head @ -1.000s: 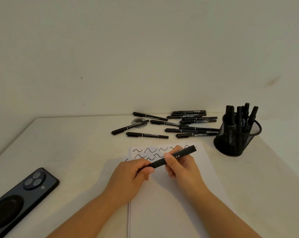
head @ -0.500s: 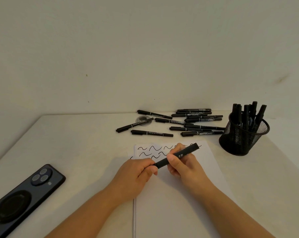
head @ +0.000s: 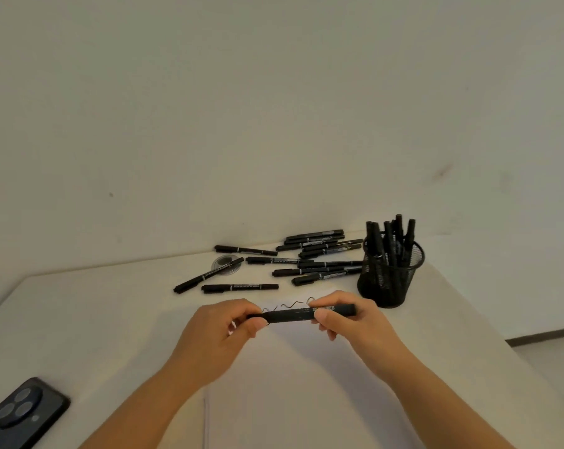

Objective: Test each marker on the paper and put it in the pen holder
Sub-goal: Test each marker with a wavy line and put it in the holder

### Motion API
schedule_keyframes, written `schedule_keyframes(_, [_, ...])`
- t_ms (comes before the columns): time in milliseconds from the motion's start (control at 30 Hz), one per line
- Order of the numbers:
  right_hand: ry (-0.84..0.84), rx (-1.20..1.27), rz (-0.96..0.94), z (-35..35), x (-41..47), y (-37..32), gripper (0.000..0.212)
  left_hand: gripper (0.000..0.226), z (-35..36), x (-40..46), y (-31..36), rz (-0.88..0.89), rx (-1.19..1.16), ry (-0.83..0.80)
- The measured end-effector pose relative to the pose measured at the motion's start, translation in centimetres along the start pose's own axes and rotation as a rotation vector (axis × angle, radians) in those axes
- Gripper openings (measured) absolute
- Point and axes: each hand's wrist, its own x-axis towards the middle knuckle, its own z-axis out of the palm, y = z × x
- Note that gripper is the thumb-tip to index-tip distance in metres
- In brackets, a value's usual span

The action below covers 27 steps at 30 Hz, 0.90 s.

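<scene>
A: Marker, the slim matte black one [head: 301, 314] with a pale printed label near its right end — where is it?
B: Level above the white paper sheet [head: 306, 384] on the bench [head: 96, 319], held at both ends.
A: And the hands?
B: Left hand [head: 219, 338] pinches the left end; right hand [head: 351, 322] curls around the right. Black mesh pen holder [head: 389, 277] stands beside it.

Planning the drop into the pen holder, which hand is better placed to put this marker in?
Probably the right hand: it grips the marker at the end nearest the pen holder, which stands just beyond it. The left hand pinches the far end.
</scene>
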Motion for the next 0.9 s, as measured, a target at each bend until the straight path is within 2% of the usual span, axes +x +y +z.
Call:
schedule_keyframes(133, [-0.034, -0.361, -0.095, -3.3, -0.4, -1.4, 0.023, 0.020, 0.3, 2.5, 2.9, 0.106, 0.116, -0.035])
schedule_keyframes(233, [-0.053, -0.658, -0.215, -4.7, -0.4, -2.5, 0.018, 0.009, 0.9, 4.2, 5.3, 0.200, 0.161, -0.019])
schedule_keyframes(367, [-0.029, -0.962, -0.401, -6.0, 0.0, -3.2, 0.022, 0.030, 1.9, 6.3, 8.2, 0.337, 0.176, 0.031])
schedule_keyframes(467, [0.012, -0.916, -0.377, -7.1, 0.5, -3.6, 0.014, 0.029, 2.3, 7.6, 9.4, 0.333, 0.062, 0.089])
schedule_keyframes(533, [0.112, -0.807, -0.319, -8.1, 1.2, -4.0, 0.010, 0.022, 2.4, 8.5, 9.5, 0.297, -0.052, 0.117])
schedule_keyframes(667, [0.411, -0.209, -0.241, -10.9, 2.9, -4.8, 0.018, 0.011, 3.3, 11.2, 8.3, 0.189, -0.125, 0.136])
schedule_keyframes(733, [0.504, -0.034, -0.230, -12.2, 3.8, -4.8, 0.018, 0.013, 4.0, 12.9, 6.8, 0.083, -0.086, 0.107])
schedule_keyframes(833, [0.604, 0.061, -0.210, -12.9, 5.0, -4.0, 0.014, 0.008, 5.2, 15.1, 4.2, -0.042, -0.021, 0.061])
schedule_keyframes(900, [0.651, -0.018, -0.196, -12.8, 5.5, -3.1, 0.015, 0.008, 6.0, 16.2, 2.9, -0.091, 0.015, 0.045])
